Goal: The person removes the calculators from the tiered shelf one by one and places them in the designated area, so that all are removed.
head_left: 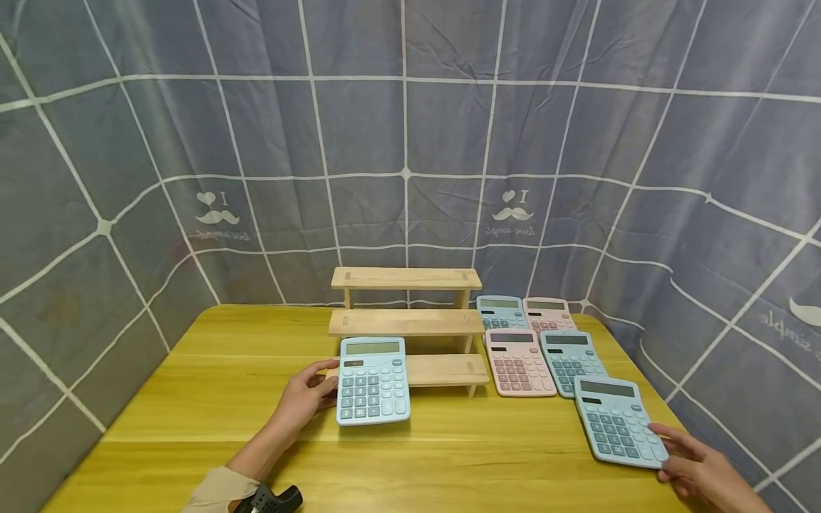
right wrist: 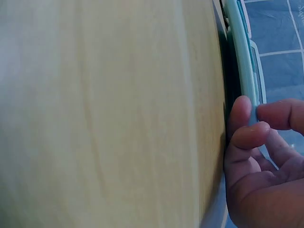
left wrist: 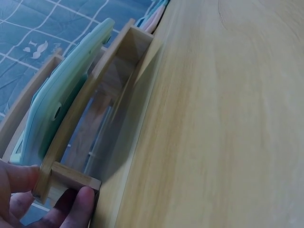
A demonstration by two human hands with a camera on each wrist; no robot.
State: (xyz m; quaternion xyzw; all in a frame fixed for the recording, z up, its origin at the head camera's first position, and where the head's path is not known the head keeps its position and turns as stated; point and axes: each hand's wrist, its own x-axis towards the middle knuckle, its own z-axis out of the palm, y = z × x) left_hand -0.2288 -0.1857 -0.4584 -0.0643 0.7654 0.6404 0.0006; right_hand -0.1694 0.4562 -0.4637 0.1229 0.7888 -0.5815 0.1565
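Note:
A light blue calculator (head_left: 373, 381) lies over the left end of the lowest step of a tiered wooden stand (head_left: 442, 370). My left hand (head_left: 301, 399) is at that end. In the left wrist view, its thumb and fingers (left wrist: 80, 202) pinch the end of the wooden step, close beside the calculator (left wrist: 57, 90). On the right, my right hand (head_left: 702, 470) pinches the lower right edge of another light blue calculator (head_left: 618, 420). The right wrist view shows this calculator (right wrist: 244, 61) edge-on, gripped between thumb and fingers, just above the table.
Beyond the right hand, a blue calculator (head_left: 571, 360) and a pink calculator (head_left: 518, 363) lie side by side. Behind them are another blue calculator (head_left: 500, 310) and pink calculator (head_left: 546, 311), partly covered. A grey gridded curtain (head_left: 404, 142) surrounds the yellow wooden table (head_left: 212, 370).

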